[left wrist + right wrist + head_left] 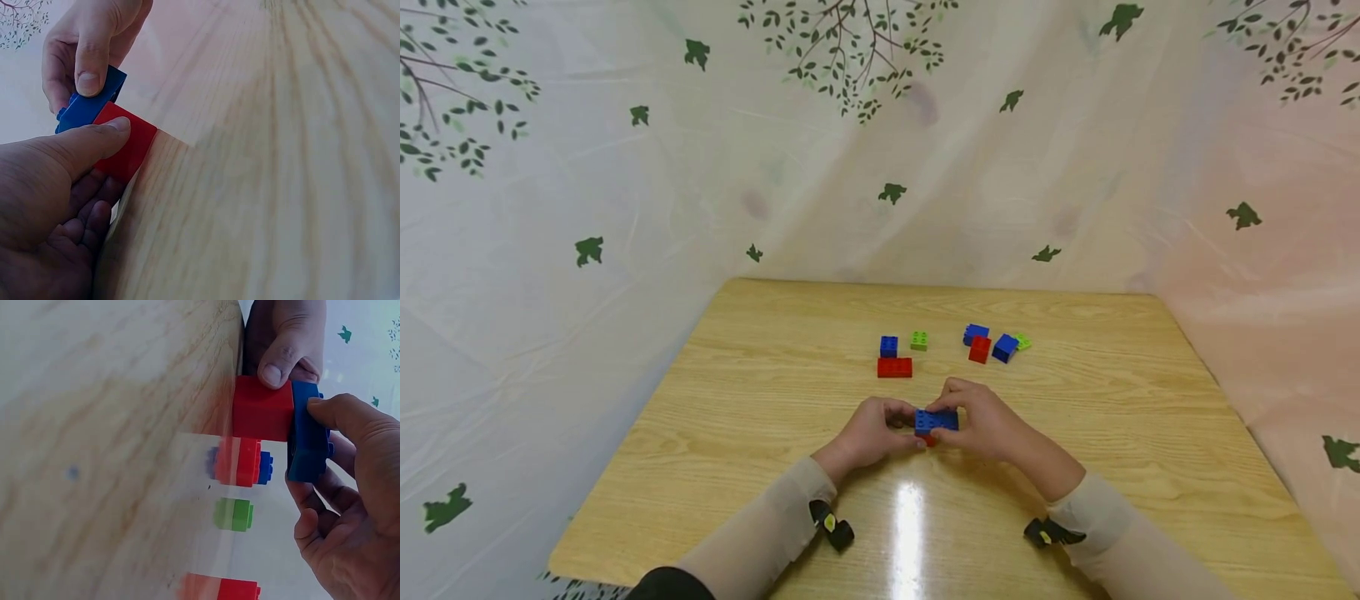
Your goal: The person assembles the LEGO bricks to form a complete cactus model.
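My left hand (868, 433) pinches a red toy building brick (134, 150) between thumb and fingers. A longer blue toy building brick (937, 422) sits on top of the red one and sticks out past it to the right. My right hand (988, 423) grips the blue brick, thumb on its near side and fingers behind. The right wrist view shows the red brick (262, 412) against the underside of the blue brick (306, 440), low at the tabletop. From the head, most of the red brick is hidden beneath the blue one.
Farther back on the wooden table (760, 358) lie a blue brick (889, 347), a long red brick (895, 368) and a green brick (919, 340). Right of these, a blue brick (975, 333), red brick (979, 350), blue brick (1005, 348) and green brick (1023, 342) are clustered.
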Demonstrator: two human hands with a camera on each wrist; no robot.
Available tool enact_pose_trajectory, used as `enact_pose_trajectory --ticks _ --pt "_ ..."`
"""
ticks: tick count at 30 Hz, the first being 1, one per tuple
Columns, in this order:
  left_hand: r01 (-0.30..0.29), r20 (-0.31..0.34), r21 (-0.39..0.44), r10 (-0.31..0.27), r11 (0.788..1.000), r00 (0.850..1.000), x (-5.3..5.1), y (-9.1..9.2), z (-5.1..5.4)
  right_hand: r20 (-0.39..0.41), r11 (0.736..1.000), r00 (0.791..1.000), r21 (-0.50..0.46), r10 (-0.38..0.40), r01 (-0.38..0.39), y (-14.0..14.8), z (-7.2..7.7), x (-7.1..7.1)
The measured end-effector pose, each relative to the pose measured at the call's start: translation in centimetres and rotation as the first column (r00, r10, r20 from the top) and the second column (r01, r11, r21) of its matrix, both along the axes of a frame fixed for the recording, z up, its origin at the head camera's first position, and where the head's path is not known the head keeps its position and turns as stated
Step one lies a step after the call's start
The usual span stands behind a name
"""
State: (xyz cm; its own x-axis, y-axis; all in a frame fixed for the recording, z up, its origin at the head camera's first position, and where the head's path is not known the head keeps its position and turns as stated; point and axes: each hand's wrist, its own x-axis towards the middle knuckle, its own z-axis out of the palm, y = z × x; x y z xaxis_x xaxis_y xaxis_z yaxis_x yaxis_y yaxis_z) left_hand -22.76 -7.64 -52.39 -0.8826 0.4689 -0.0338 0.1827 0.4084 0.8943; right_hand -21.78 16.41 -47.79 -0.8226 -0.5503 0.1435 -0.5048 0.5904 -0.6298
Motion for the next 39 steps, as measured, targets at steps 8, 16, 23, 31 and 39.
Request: enact_pose_trajectory --ticks 8,16,23,31,39 --pt "-0.005 0.007 0.004 0.005 1.0 1.0 0.06 -0.05 -0.13 0.052 1.0 0.999 -0.025 0.002 -0.001 0.12 0.02 -0.07" --pt "-0.006 -0.002 -0.002 0.006 1.0 1.0 0.04 -0.02 -0.12 0.068 1.0 0.998 -0.029 -0.005 0.007 0.19 -0.13 -0.19" --pt "-0.006 0.002 -0.002 0.006 1.0 1.0 0.08 0.03 0.0 0.064 1.0 0.998 -0.021 -0.012 0.013 0.25 -0.31 -0.26" --pt "-0.006 0.014 0.004 0.006 1.0 1.0 0.14 0.0 -0.01 0.081 1.0 0.997 -0.016 -0.003 0.005 0.3 -0.51 -0.51" --pt "-0.005 0.015 0.007 0.005 1.0 1.0 0.3 0.1 0.12 0.092 0.999 0.996 -0.031 0.013 -0.01 0.64 -0.76 -0.94"
